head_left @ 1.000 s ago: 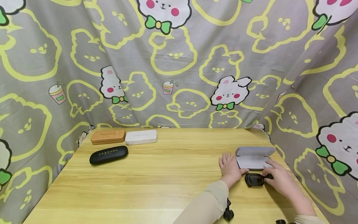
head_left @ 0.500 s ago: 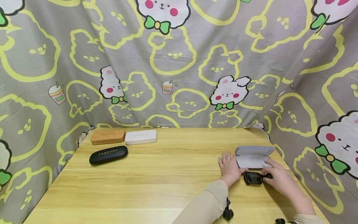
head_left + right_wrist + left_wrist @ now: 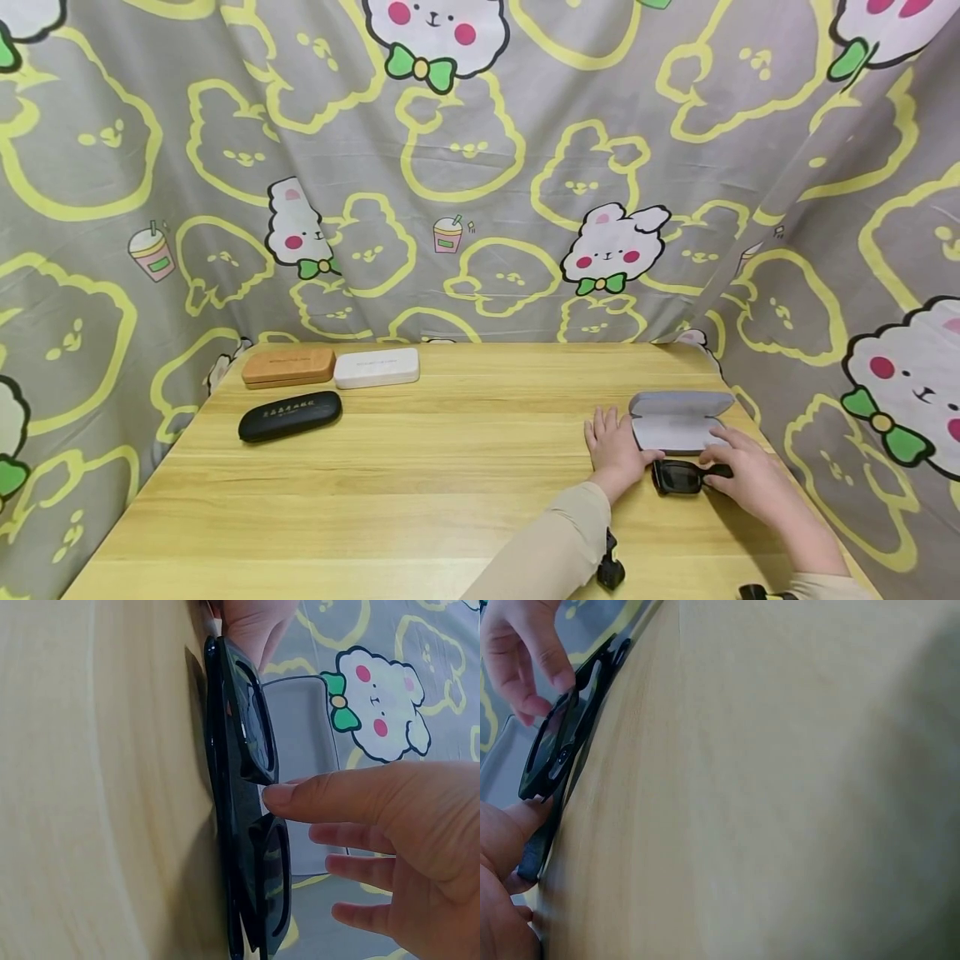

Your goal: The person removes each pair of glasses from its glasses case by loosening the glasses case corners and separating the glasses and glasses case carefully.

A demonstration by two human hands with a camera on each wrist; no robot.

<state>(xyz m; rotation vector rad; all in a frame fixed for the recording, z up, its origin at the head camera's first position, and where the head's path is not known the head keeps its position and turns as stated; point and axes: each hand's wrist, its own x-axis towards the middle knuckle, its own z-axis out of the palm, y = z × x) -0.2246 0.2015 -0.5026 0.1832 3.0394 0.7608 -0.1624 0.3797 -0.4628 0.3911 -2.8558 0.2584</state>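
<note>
At the right of the table lies a grey glasses case (image 3: 678,433), its lid raised. Black sunglasses (image 3: 677,477) with dark lenses sit close in front of it, arms folded. My right hand (image 3: 757,482) pinches them at the bridge; its thumb (image 3: 289,796) shows there in the right wrist view, the other fingers reaching over the case. My left hand (image 3: 618,450) rests at the case's left side, fingers spread on the table, thumb along the front edge near the sunglasses. In the left wrist view the sunglasses (image 3: 559,746) stand tilted between both hands.
Back left on the table (image 3: 360,517) lie a brown glasses case (image 3: 290,367), a white one (image 3: 377,367) and a black one (image 3: 291,416), all with lids down. A patterned grey curtain (image 3: 480,208) hangs along the back and sides.
The sunglasses have shifted very slightly toward the case. Both hands stay almost where they were, and the lid remains raised.
</note>
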